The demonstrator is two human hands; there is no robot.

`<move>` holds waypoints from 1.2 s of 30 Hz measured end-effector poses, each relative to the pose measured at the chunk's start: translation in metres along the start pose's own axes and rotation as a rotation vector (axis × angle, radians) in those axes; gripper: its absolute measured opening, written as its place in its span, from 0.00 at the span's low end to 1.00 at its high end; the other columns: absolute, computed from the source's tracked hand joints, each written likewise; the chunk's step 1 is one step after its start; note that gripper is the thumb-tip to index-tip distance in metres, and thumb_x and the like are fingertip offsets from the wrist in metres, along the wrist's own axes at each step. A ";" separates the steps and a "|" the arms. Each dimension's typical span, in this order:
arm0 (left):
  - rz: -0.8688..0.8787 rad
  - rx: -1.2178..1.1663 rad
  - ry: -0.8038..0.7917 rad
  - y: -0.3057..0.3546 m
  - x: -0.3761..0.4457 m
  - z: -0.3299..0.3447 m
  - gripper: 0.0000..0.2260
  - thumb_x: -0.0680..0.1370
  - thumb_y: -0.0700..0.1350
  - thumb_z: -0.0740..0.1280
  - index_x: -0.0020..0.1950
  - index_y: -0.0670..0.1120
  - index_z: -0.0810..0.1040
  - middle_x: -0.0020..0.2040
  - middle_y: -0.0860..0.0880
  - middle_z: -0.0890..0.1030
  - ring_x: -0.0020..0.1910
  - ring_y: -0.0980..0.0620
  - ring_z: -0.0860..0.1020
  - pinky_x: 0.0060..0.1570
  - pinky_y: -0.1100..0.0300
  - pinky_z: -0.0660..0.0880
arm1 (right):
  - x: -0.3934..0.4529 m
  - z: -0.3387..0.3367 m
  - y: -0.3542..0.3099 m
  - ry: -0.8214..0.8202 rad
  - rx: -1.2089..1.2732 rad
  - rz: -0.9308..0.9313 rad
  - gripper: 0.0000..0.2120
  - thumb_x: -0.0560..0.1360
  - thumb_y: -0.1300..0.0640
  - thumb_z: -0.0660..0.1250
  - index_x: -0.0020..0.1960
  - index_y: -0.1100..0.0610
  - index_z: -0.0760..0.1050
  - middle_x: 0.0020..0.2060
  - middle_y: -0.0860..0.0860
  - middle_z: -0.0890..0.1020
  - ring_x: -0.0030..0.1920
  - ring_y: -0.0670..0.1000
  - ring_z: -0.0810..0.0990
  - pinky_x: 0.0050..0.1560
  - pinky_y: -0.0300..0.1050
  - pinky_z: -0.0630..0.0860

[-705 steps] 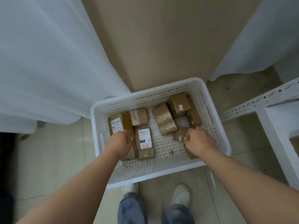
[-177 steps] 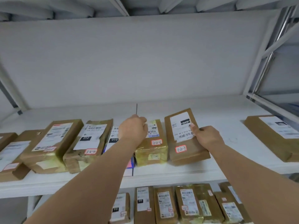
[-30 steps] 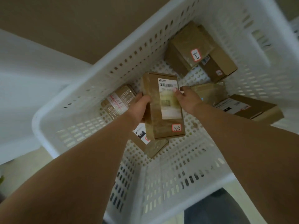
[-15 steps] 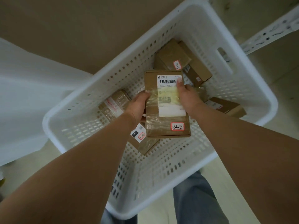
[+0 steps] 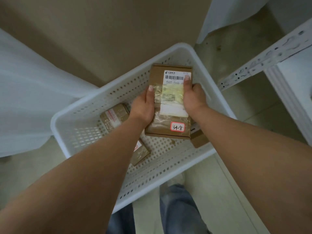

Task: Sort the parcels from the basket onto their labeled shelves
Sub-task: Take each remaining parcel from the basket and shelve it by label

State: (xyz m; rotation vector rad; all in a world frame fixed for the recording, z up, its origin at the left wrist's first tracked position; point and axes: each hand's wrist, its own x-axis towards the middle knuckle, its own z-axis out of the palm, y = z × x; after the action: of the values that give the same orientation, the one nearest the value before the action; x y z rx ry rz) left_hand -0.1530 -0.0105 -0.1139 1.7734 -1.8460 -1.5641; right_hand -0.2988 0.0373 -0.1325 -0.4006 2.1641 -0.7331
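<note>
A brown cardboard parcel [image 5: 168,119], label up and tagged "34-8", sits lifted above the white perforated basket [image 5: 70,119]. A taped parcel [image 5: 114,115] lies inside at its 9 o'clock, another [image 5: 141,153] at 7 o'clock.

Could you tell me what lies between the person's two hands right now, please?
In the head view, the brown parcel lies between the left hand and right hand.

Tiled floor [image 5: 211,191] carries a white perforated basket [image 5: 81,125]. On the basket bottom: a taped brown parcel [image 5: 113,116] at left, another parcel [image 5: 141,153] nearer the front, a third [image 5: 198,138] at right, all partly hidden by arms.
</note>
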 end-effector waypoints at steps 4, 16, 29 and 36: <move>0.085 0.069 0.047 0.029 -0.013 -0.004 0.22 0.83 0.56 0.48 0.65 0.46 0.75 0.59 0.43 0.80 0.60 0.44 0.76 0.52 0.61 0.64 | -0.013 -0.028 -0.017 0.004 0.030 -0.012 0.33 0.80 0.35 0.45 0.66 0.62 0.68 0.52 0.55 0.75 0.49 0.55 0.73 0.47 0.46 0.66; 0.358 0.110 0.082 0.130 -0.097 -0.044 0.21 0.84 0.52 0.51 0.58 0.42 0.79 0.48 0.48 0.80 0.50 0.50 0.75 0.48 0.64 0.65 | -0.116 -0.121 -0.075 0.179 0.061 -0.151 0.31 0.81 0.38 0.45 0.62 0.62 0.71 0.47 0.53 0.75 0.39 0.50 0.72 0.30 0.40 0.61; 0.818 0.031 0.103 0.333 -0.279 -0.147 0.19 0.83 0.53 0.51 0.53 0.48 0.80 0.44 0.53 0.79 0.47 0.53 0.75 0.48 0.62 0.65 | -0.335 -0.298 -0.215 0.504 0.161 -0.401 0.35 0.81 0.37 0.44 0.68 0.65 0.68 0.51 0.56 0.76 0.42 0.50 0.74 0.36 0.42 0.64; 1.027 0.034 0.123 0.436 -0.398 -0.207 0.21 0.83 0.54 0.49 0.44 0.45 0.77 0.42 0.45 0.80 0.45 0.44 0.76 0.46 0.56 0.70 | -0.470 -0.385 -0.280 0.656 0.212 -0.536 0.34 0.81 0.37 0.45 0.61 0.66 0.72 0.53 0.58 0.78 0.46 0.54 0.75 0.42 0.44 0.68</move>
State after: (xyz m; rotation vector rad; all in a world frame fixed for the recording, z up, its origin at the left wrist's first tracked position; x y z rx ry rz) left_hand -0.1744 0.0891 0.5033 0.6310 -2.1499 -0.9678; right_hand -0.2900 0.1963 0.5174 -0.7151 2.5601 -1.5540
